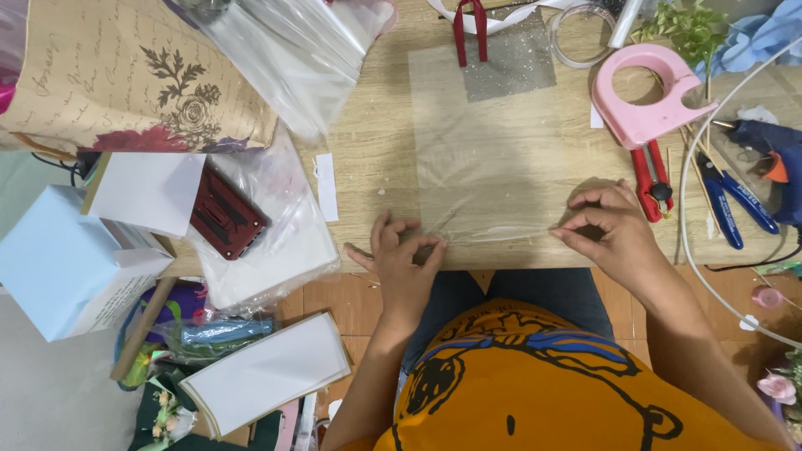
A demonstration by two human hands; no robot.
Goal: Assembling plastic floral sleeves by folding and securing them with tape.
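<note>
A clear plastic sheet (493,150) lies flat on the wooden table (368,142) in front of me. My left hand (403,263) pinches the sheet's near left corner between thumb and fingers. My right hand (608,230) pinches the near right corner, fingers curled over the edge. Both hands sit at the table's front edge, above my lap.
A pink tape dispenser (647,92), red cutter (653,179), blue pliers (728,200) and blue glue gun (773,163) lie at the right. A glittery grey sheet (514,63) sits behind. Plastic bags (292,50), a printed paper bag (125,75), a dark red case (225,215) and white boxes (58,267) crowd the left.
</note>
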